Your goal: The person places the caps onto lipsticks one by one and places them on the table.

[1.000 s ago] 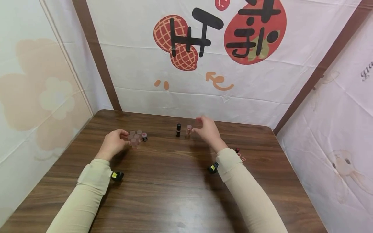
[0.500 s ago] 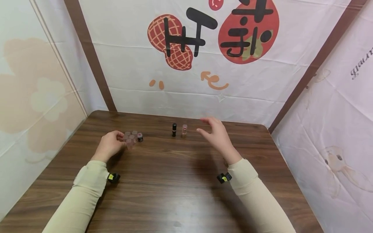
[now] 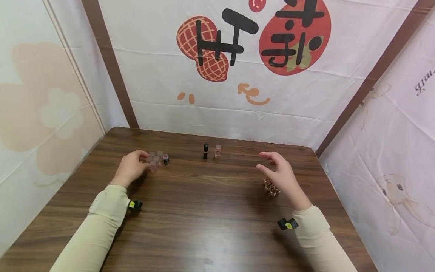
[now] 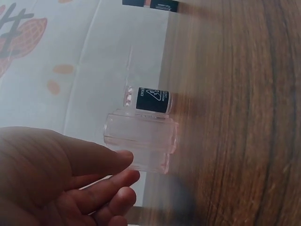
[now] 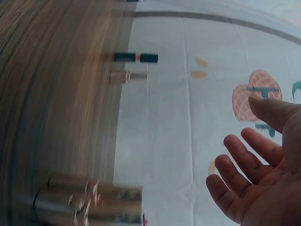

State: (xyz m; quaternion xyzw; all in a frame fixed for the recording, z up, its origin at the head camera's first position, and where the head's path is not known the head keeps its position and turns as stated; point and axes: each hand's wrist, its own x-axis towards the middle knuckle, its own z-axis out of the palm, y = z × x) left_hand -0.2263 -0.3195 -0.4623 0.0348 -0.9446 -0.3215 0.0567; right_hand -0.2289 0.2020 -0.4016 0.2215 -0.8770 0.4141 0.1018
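Note:
My left hand (image 3: 130,166) rests beside a cluster of several clear pinkish lipstick caps (image 3: 154,161); in the left wrist view its loosely bent thumb and fingers come close to the caps (image 4: 141,134), though contact is unclear. Against the cluster's right side stands a small piece with a black label (image 3: 165,159). Over to the right, my right hand (image 3: 283,179) hovers with nothing in it, thumb and fingers apart. Just below it several gold lipstick tubes (image 3: 271,187) stand grouped upright, blurred in the right wrist view.
Toward the back middle, a black lipstick (image 3: 205,151) and a pink-and-gold lipstick with a clear cap (image 3: 217,152) stand upright side by side. The brown wooden table (image 3: 190,211) ends at a printed fabric wall (image 3: 153,90), with more fabric at both sides.
My right hand has drawn away from the pink-and-gold lipstick, moving right and nearer to me, over the gold tubes. That lipstick stays standing beside the black one. My left hand stays by the caps.

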